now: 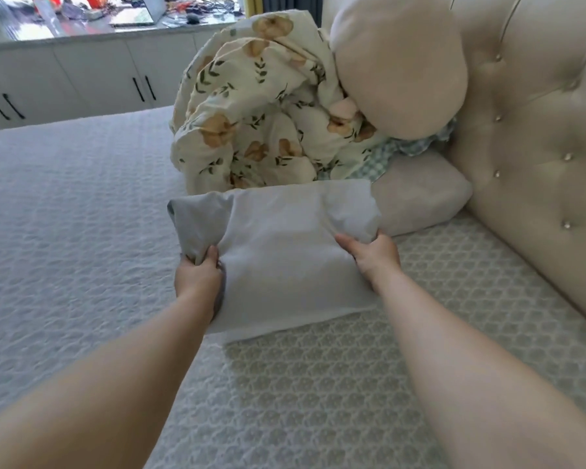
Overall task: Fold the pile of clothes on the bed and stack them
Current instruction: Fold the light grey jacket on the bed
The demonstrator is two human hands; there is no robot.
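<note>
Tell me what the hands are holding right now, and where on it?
Both grip the grey garment: left hand bunches its left side, right hand holds its right edge.

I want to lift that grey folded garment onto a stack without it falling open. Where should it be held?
Probably at its two short ends, much as now: the left hand grips the bunched left end and the right hand the right end of the grey garment. Come from the near side, sliding fingers under, since the middle looks flat and unsupported.

We see two bare forearms reaching in from the bottom edge, no sleeves, watches or rings visible, ending in a left hand (197,277) and a right hand (374,257).
</note>
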